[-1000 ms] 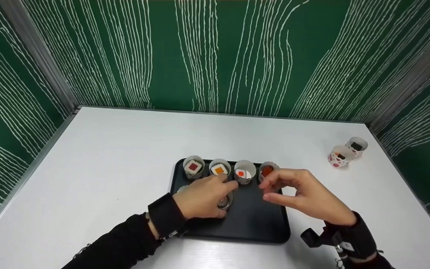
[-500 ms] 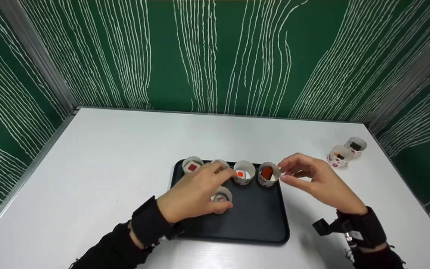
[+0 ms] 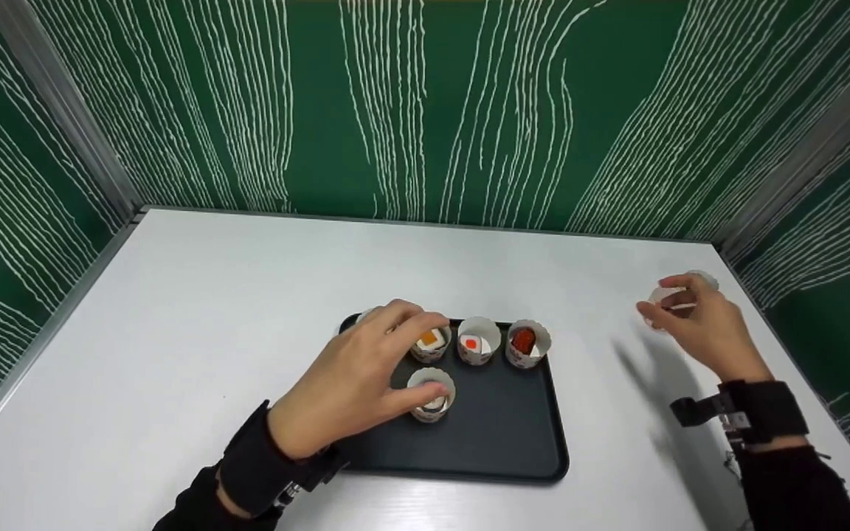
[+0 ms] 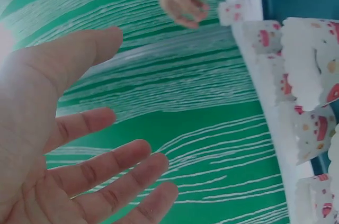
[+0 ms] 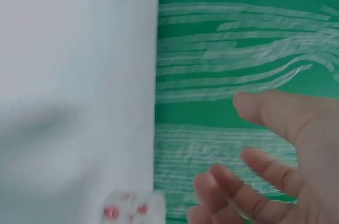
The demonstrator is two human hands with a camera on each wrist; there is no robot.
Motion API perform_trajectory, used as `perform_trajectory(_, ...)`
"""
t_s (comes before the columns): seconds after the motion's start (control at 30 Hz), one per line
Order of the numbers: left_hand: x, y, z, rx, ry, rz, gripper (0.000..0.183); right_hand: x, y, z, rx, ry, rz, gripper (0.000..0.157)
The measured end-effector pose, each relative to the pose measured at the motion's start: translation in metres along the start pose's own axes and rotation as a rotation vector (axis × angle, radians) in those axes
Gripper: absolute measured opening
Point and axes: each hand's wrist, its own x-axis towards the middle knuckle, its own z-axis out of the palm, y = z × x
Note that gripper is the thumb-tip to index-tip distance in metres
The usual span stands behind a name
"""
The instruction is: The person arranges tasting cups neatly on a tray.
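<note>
My left hand hovers over the left part of a black tray, fingers spread. Its palm is bare in the left wrist view. Below the thumb stands a patterned paper cup, its contents partly hidden. Along the tray's back edge are paper cups holding an orange-topped white piece, a red-dotted white piece and a red-topped piece. My right hand is at two paper cups on the far right, partly covering the nearer cup. In the right wrist view its fingers are apart and grip nothing.
The farther right-hand cup stands behind my fingers. Another cup at the tray's back left is mostly hidden by my left hand. Green walls with white lines enclose the white table.
My right hand has moved right, from beside the tray's back right cup to the two cups at the far right. My left hand has drawn back leftward from the front cup, uncovering it.
</note>
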Motion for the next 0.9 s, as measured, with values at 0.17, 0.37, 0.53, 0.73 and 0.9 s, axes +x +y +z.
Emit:
perform_trajectory(0.17,-0.002,-0.001,-0.005,0.003,0.002,-0.015,0.06,0.011,0.023,-0.005,-0.074,-0.009,0.092,0.085)
perform_trajectory(0.37,-0.003,-0.005,-0.008,0.011,0.011,-0.026,0.059,0.02,0.036,-0.003,-0.128,-0.025,0.159,0.094)
perform_trajectory(0.53,-0.003,-0.006,-0.011,0.014,0.014,-0.042,0.057,0.026,0.038,-0.002,-0.148,-0.03,0.214,0.096)
perform_trajectory(0.73,-0.003,-0.006,-0.012,0.015,0.019,-0.046,0.057,0.033,0.041,-0.001,-0.148,-0.07,0.239,0.103)
perform_trajectory(0.9,-0.004,-0.008,-0.012,0.02,0.022,-0.046,0.057,0.038,0.044,0.003,-0.136,-0.082,0.217,0.098)
